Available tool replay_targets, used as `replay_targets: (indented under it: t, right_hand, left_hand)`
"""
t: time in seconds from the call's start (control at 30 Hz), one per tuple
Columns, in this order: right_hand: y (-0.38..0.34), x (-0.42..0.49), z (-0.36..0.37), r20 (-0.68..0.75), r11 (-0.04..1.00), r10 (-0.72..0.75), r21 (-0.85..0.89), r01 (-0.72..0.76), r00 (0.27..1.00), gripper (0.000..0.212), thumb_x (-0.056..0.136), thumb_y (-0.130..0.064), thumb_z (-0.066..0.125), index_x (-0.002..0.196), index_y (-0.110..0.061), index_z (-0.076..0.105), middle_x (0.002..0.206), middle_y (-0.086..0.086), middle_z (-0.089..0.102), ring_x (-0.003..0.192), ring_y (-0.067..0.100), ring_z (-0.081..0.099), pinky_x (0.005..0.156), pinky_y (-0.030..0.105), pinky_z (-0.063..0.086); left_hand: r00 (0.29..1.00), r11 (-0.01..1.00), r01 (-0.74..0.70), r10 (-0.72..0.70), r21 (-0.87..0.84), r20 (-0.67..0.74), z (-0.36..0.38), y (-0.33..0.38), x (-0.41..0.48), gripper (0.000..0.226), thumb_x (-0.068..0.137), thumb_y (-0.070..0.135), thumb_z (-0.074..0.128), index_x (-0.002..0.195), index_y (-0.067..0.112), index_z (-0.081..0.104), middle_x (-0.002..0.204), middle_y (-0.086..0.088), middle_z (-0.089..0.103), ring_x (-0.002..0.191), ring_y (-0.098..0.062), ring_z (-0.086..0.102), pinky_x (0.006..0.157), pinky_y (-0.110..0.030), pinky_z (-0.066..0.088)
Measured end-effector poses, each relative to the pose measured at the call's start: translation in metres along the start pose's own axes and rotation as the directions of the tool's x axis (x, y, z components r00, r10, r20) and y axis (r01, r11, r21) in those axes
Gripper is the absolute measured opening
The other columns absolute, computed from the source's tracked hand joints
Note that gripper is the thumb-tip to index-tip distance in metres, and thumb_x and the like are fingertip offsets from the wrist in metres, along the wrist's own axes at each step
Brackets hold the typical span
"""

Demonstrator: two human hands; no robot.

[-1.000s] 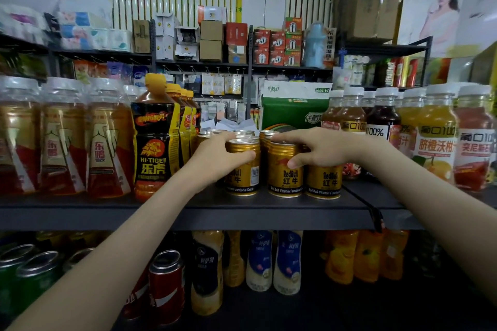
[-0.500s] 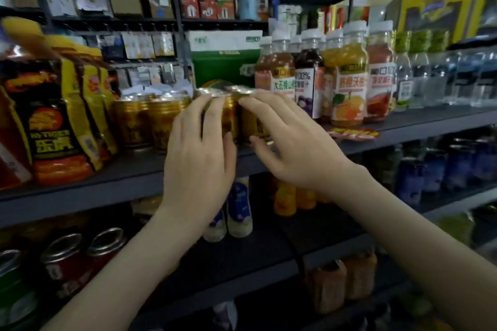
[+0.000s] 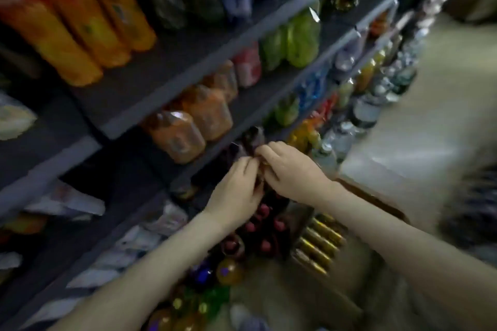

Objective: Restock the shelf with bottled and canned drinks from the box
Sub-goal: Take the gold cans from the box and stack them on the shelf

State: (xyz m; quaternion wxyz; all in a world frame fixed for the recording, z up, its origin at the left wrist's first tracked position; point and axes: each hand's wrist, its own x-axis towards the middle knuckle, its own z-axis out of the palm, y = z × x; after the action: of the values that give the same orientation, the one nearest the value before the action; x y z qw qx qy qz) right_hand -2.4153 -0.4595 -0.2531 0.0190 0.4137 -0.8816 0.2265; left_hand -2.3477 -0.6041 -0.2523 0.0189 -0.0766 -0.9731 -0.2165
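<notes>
Dropping from shelf [image 3: 161, 75] to box [image 3: 376, 201] — left hand [image 3: 236, 191], right hand [image 3: 290, 172] meeting over dark red-capped bottles [image 3: 265, 244] in box, fingers curling; blur hiding grip — cannot tell. Gold cans [image 3: 320, 244] lying alongside.

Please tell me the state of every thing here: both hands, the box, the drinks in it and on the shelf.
Left hand: fingers curled above the box; grip too blurred to tell.
Right hand: the same, close against the left hand.
Box: open, partly filled.
Red-capped bottles: capped, standing in the box.
Gold cans: packed in a row in the box.
Orange bottles: standing on the shelf.
</notes>
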Motion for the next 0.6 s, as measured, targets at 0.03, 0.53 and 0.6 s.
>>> replay_targets:
  t: [0.03, 0.53, 0.6]
  right_hand:
    - [0.029, -0.025, 0.014, 0.03, 0.997, 0.076, 0.015, -0.076, 0.997, 0.033, 0.087, -0.024, 0.036, 0.105, -0.005, 0.056, 0.09, 0.01, 0.058, 0.082, 0.03, 0.056, 0.069, 0.04, 0.048]
    - [0.29, -0.355, 0.34, 0.489, 0.573, 0.732, -0.064, -0.817, 0.475, 0.061, 0.096, -0.01, 0.046, 0.15, -0.013, 0.018, 0.143, 0.003, 0.039, 0.127, 0.015, 0.04, 0.101, 0.021, 0.034]
    - [0.31, -0.364, 0.393, 0.476, 0.537, 0.759, -0.072, -0.841, 0.444, 0.065, 0.095, -0.008, 0.05, 0.151, -0.014, 0.017, 0.146, 0.003, 0.036, 0.129, 0.015, 0.038, 0.104, 0.022, 0.034]
  left_hand:
    - [0.997, 0.999, 0.028, -0.027, -0.023, 0.075, 0.033, 0.007, 0.008, 0.046, 0.094, 0.019, 0.053, 0.137, 0.008, 0.042, 0.13, -0.007, 0.047, 0.121, -0.023, 0.046, 0.096, -0.033, 0.044]
    - [0.68, 0.974, 0.197, -0.215, 0.108, 0.701, 0.503, -0.037, 0.019, 0.044, 0.098, 0.018, 0.043, 0.142, 0.013, 0.034, 0.147, -0.002, 0.03, 0.134, -0.018, 0.034, 0.105, -0.026, 0.032]
    - [0.649, 0.983, 0.143, -0.182, 0.116, 0.739, 0.562, -0.055, 0.024, 0.049, 0.097, 0.016, 0.044, 0.144, 0.014, 0.031, 0.151, -0.003, 0.027, 0.136, -0.02, 0.031, 0.108, -0.03, 0.032]
